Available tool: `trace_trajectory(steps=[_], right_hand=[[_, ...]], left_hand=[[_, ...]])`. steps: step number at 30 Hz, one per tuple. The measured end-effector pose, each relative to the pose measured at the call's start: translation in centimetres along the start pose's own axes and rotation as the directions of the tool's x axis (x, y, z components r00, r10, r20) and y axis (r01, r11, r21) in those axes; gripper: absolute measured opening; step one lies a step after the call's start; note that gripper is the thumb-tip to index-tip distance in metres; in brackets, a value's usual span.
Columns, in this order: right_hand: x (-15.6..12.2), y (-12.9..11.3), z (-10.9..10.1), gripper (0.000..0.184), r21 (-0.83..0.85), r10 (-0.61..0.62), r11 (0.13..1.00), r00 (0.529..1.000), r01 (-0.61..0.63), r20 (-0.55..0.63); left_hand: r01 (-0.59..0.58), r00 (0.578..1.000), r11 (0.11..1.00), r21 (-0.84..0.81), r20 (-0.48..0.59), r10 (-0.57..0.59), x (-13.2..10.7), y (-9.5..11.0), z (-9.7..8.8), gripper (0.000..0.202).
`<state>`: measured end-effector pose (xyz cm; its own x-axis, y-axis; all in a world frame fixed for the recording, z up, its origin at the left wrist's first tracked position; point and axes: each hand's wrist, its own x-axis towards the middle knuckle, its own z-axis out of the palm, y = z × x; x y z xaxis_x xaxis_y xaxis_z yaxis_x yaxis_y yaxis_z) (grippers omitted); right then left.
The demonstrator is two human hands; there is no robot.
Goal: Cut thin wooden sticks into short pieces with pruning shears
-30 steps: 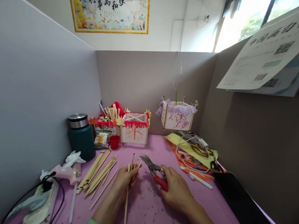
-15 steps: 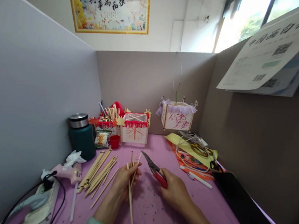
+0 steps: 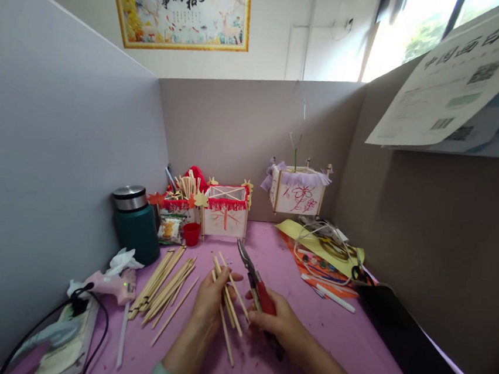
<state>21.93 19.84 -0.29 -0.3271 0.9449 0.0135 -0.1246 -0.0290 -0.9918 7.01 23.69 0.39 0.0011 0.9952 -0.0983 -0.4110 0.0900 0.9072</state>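
My left hand (image 3: pixel 211 301) is closed round several thin wooden sticks (image 3: pixel 231 311), which fan out above and below the fingers. My right hand (image 3: pixel 282 325) grips red-handled pruning shears (image 3: pixel 265 300), their dark metal tip pointing up and away from me. The fingertips of that hand come up to the lower end of one stick; whether they pinch it is hard to make out. To the left of my left hand, more wooden sticks (image 3: pixel 171 294) lie on the purple tabletop (image 3: pixel 266 236), some bundled with dark bands.
At the back stand a red-fringed paper lantern box (image 3: pixel 225 220) and a red cup (image 3: pixel 191 234). A purple-trimmed lantern (image 3: pixel 299 195) hangs at right. A green flask (image 3: pixel 136 229), a pink glue gun (image 3: pixel 111 286) and a power strip (image 3: pixel 69 340) sit left; a black tablet-like slab (image 3: pixel 414 347) lies right.
The shears have turned more upright, and my right hand has come closer to the left. The sticks in my left hand have spread apart and tilted, their lower ends swinging to the right.
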Motion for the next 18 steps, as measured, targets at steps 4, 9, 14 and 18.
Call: trace_trajectory(steps=[4,9,14,18], right_hand=[[0.08,-0.07,-0.43,0.044,0.011,-0.068,0.998,0.996,0.069,-0.057],[0.19,-0.26,-0.93,0.049,0.044,-0.078,0.996,0.990,0.084,-0.115],[0.03,-0.70,-0.57,0.045,-0.007,-0.106,0.994,0.991,0.106,-0.079],[0.11,-0.54,-0.45,0.043,-0.011,-0.113,0.994,0.989,0.112,-0.092]], left_hand=[[-0.084,0.996,0.995,-0.057,-0.024,0.083,-0.03,-0.04,0.20,0.034],[-0.146,0.989,0.984,-0.098,-0.038,0.143,-0.17,0.15,0.60,0.036],[-0.160,0.987,0.982,-0.100,-0.024,0.159,-0.21,0.13,0.56,0.034],[-0.188,0.982,0.974,-0.129,-0.004,0.189,-0.30,0.13,0.63,0.032]])
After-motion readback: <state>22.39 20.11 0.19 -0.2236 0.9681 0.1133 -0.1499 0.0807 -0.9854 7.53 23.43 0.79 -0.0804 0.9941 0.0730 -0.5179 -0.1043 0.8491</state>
